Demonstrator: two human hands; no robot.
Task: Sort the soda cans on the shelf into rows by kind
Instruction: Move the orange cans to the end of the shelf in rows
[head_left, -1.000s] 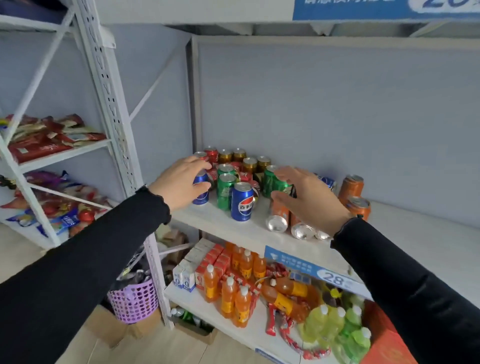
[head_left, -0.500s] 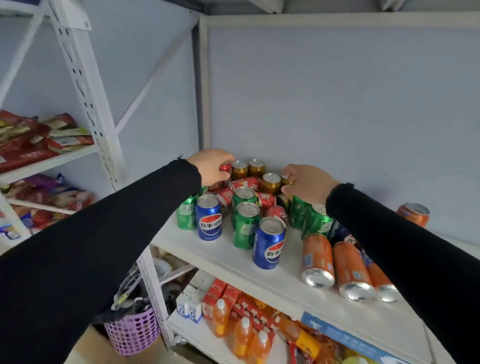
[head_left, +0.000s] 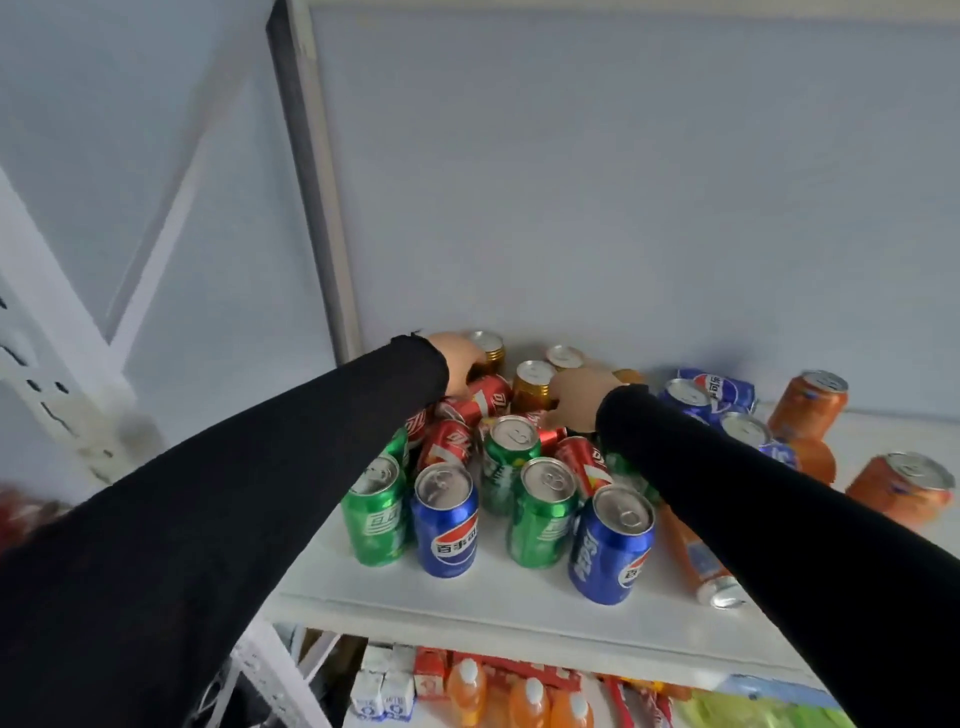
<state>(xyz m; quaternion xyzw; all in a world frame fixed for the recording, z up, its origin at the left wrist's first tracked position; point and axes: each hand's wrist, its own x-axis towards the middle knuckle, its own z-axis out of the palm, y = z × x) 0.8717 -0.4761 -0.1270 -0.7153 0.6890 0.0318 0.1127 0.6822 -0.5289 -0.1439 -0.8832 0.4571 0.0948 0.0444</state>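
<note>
Mixed soda cans crowd the left of the white shelf (head_left: 467, 597). Green cans (head_left: 376, 512) and blue Pepsi cans (head_left: 447, 519) stand at the front. Behind them red cans (head_left: 447, 441) lie on their sides. Gold cans (head_left: 563, 356) stand at the back wall. Orange cans (head_left: 808, 400) stand at the right, and one orange can (head_left: 696, 561) lies under my right sleeve. My left hand (head_left: 457, 364) reaches to the back and grips a gold can (head_left: 488, 348). My right hand (head_left: 576, 395) curls round another gold can (head_left: 532, 387); its fingertips are hidden.
More blue cans (head_left: 722, 387) lie at the back right. The grey shelf upright (head_left: 322, 208) stands left of the cans, and a white rack (head_left: 52, 389) is further left. On the shelf below are orange bottles (head_left: 519, 696) and white cartons (head_left: 382, 693).
My view has moved closer and higher over the shelf. Both hands went from the front cans to the back row and now sit on the gold cans.
</note>
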